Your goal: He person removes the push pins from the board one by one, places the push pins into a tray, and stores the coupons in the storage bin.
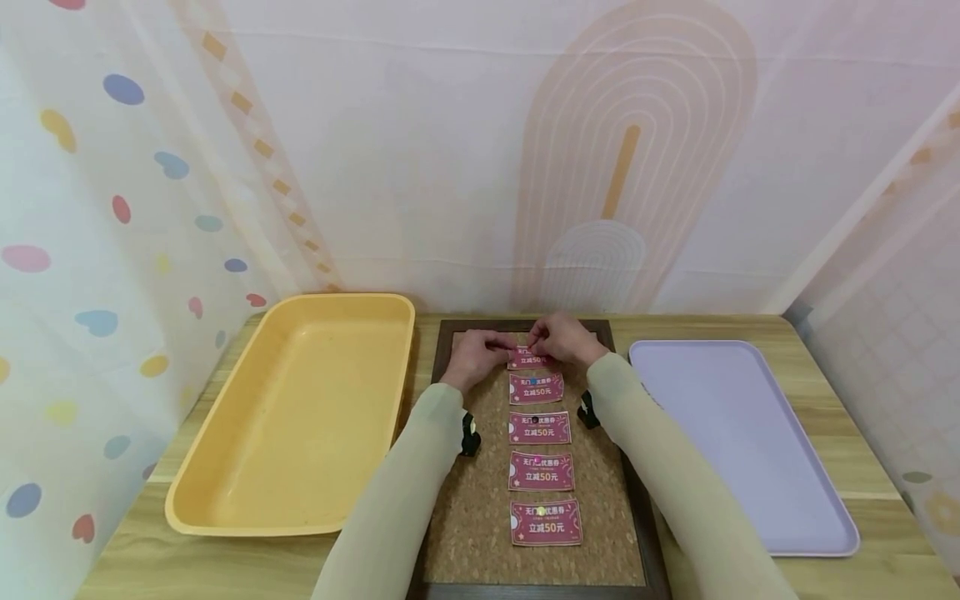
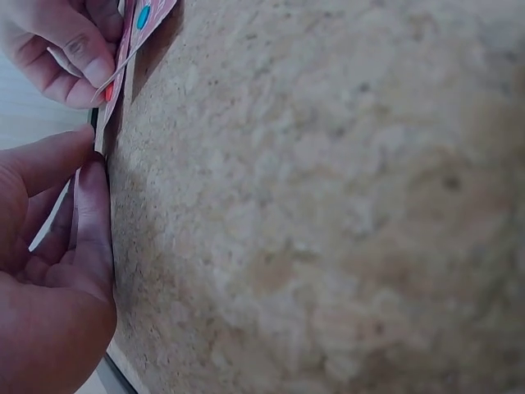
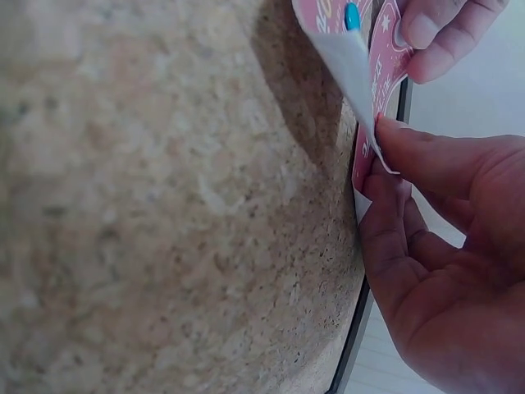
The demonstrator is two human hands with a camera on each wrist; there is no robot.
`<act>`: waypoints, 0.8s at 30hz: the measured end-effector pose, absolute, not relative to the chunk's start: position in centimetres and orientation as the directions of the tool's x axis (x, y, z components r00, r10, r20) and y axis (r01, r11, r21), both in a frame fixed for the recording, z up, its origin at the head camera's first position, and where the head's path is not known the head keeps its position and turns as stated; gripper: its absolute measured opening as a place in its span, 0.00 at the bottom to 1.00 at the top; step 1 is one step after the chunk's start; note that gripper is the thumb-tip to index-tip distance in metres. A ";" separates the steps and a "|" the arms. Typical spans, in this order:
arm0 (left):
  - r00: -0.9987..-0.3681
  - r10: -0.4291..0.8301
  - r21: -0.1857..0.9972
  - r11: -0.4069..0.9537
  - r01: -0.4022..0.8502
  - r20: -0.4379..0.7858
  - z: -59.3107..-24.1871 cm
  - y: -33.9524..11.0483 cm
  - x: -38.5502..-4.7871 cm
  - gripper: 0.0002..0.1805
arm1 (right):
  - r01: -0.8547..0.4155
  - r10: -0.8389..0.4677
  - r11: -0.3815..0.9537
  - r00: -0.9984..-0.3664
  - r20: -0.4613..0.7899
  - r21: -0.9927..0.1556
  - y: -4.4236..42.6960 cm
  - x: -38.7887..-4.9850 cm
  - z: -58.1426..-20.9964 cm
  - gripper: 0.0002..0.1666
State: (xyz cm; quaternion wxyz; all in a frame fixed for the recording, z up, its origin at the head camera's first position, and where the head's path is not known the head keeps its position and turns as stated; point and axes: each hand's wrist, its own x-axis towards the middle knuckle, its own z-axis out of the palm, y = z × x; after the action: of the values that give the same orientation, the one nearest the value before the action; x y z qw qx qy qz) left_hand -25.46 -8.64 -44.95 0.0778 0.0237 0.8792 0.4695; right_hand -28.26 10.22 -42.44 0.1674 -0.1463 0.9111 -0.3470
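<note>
Cream left sleeve and cream right sleeve extend along the two sides of the framed cork board, each with a black wrist unit at the cuff. Topmost red voucher is located at the far end of the cork board, in line with four others. Left hand: thumb and fingers pinch the left end of this voucher. Right hand: thumb and fingers grasp a red pushpin at the same voucher's upper part. Second voucher, next nearer on the cork board, carries a blue pushpin; its right end curls off the cork. Following it toward the cork board's near end are a third voucher with a black pushpin, a fourth voucher with a magenta pushpin, and a fifth voucher with a yellow pushpin. Yellow tray sits left of the cork board and lavender tray right of it, all on a wood-grain bench. Patterned curtain hangs behind the cork board.
</note>
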 end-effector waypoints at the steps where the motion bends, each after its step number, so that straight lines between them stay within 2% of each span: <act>1: -0.987 0.109 0.824 0.565 -0.032 -0.113 -44.9 -8.6 -25.5 0.08 | -0.152 -0.381 0.720 -0.902 -0.203 -0.677 10.2 -28.2 -42.4 0.06; 12: -0.989 0.100 0.776 0.630 -0.025 -0.113 -44.6 -8.6 -25.3 0.07 | -0.150 -0.361 0.746 -0.910 -0.204 -0.649 9.7 -28.0 -42.3 0.05; 17: -0.986 0.117 0.780 0.625 -0.020 -0.119 -44.7 -8.6 -25.3 0.07 | -0.121 -0.351 0.738 -0.909 -0.225 -0.664 9.6 -27.9 -42.2 0.05; 24: -0.986 0.129 0.798 0.602 -0.008 -0.107 -44.8 -8.6 -25.3 0.08 | -0.119 -0.333 0.769 -0.913 -0.235 -0.628 9.5 -28.0 -42.2 0.04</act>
State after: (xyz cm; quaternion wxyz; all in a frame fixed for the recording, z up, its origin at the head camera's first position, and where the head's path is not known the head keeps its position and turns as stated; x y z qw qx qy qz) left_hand -25.27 -8.62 -44.81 0.0770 0.0338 0.8917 0.4447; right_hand -27.96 9.48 -42.18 0.1687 -0.1222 0.9251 -0.3174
